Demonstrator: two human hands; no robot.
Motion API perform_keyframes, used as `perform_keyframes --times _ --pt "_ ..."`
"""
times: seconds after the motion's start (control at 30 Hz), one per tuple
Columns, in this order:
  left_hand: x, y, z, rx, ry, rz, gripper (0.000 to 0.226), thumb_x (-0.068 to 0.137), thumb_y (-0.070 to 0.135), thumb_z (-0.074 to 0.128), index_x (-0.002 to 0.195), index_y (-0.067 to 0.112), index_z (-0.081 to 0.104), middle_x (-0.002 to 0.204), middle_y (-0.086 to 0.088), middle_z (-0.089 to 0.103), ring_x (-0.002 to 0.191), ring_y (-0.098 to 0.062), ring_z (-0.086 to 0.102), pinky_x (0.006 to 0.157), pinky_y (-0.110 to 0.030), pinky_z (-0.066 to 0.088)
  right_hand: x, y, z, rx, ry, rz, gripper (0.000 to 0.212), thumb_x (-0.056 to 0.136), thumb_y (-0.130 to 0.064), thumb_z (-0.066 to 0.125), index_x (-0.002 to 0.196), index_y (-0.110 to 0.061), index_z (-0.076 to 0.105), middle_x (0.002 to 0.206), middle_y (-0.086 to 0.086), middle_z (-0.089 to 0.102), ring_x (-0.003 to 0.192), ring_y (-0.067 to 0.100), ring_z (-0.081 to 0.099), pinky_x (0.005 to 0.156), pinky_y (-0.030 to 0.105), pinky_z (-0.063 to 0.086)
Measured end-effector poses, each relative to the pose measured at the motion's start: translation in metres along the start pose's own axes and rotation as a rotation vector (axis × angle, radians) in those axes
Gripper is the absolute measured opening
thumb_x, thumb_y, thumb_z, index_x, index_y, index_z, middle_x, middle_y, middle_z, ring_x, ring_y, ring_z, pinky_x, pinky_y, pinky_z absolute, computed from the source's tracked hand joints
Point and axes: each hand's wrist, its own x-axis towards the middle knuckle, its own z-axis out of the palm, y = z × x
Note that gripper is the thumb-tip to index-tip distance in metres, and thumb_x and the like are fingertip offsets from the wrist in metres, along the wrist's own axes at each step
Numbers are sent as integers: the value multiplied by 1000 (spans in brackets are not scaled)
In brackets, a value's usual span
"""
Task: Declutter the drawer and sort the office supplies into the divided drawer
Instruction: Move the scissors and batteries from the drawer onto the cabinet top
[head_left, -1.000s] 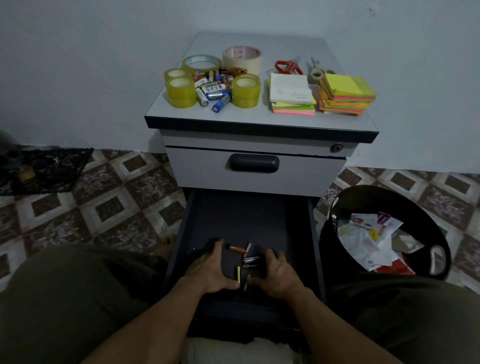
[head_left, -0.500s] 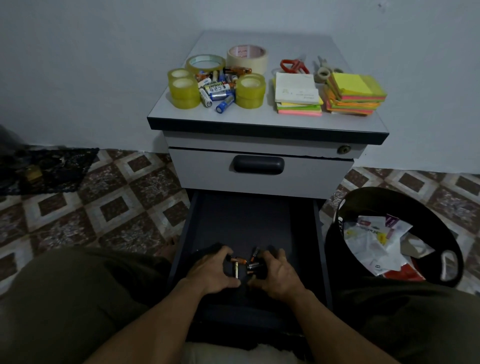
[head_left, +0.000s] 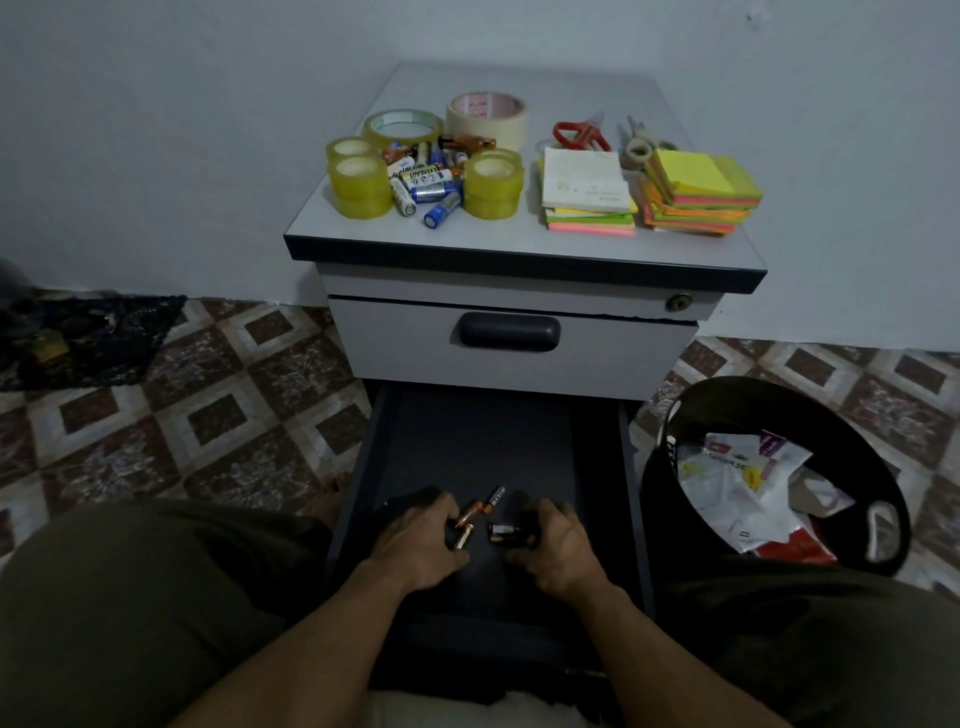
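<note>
Standing open, the dark drawer (head_left: 467, 447) holds both hands near its front edge. Left hand (head_left: 415, 543) and right hand (head_left: 561, 545) cup inward, fingers curled; any grip is unclear in the gloom. Batteries (head_left: 470, 512) between them lie bunched tighter than a second ago.

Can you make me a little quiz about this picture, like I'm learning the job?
1. What lies between the left hand and right hand in the drawer?
2. True or false: the bin holds rubbish.
3. Where are the tape rolls? A: cabinet top. B: floor. C: bin.
Key: 1 batteries; 2 true; 3 A.
</note>
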Motion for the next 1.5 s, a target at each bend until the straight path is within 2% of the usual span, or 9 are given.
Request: perform_keyframes --times 0.13,0.3,0.37,0.57,0.73,0.97,1.1,1.2,1.5 --pt "1 -2 -1 0 32 2 31 83 29 73 107 31 54 92 6 61 84 -15 62 72 -27 47 0 1 -1 -19 -12 -55 74 70 -39 75 137 -20 50 130 4 47 116 15 44 93 8 29" --pt "0 -2 -1 28 86 39 22 83 28 72 97 30 55 88 9 58 81 -13 58 71 -23 42 -1 3 -2 -67 -77 -111 77 80 -10 66 148 -29 37 141 6 30 126 21 46 103 9 30" --pt "1 -2 -1 32 88 53 21 83 29 72 93 32 54 88 10 59 81 -12 58 71 -23 42 -1 5 -2 -82 -66 -120 74 82 -10 68 148 -29 39 142 7 30 127 22 46 102 7 27" --pt "6 -4 -3 34 90 82 22 82 32 74 93 33 55 98 8 57 87 -12 58 77 -28 49 -2 2 -1 -94 -36 -105 52 84 -23 72 133 -29 54 136 5 36 115 24 55 105 25 42" --pt "12 -7 -1 60 120 98 23 82 35 73 98 32 57 107 7 50 93 -13 55 79 -27 45 0 1 -2 -119 9 -62 46 86 -32 71 127 -26 52 138 7 34 112 29 57 100 33 47" --pt "18 0 1 139 61 164 29 83 32 72 107 32 57 114 8 44 101 -16 55 86 -31 49 4 3 -4 -97 79 41 57 85 -36 71 135 -22 46 142 9 33 118 31 55 101 34 44" --pt "24 4 2 167 -3 206 70 85 29 71 144 44 35 138 4 34 119 -21 51 98 -34 48 6 7 -6 -65 100 57 56 86 -34 71 135 -23 47 139 10 36 117 32 55 102 34 44" --pt "29 11 0 259 -113 291 84 90 24 65 152 51 15 138 -1 29 117 -24 50 98 -31 45 8 9 -8 -65 90 45 58 84 -31 72 137 -24 48 136 11 38 115 32 55 100 33 45" --pt "30 8 2 283 -92 386 66 96 21 52 147 56 30 124 1 33 108 -23 51 89 -25 40 10 13 -9 -51 94 23 44 80 -25 75 119 -14 57 123 9 45 104 25 54 92 25 43"
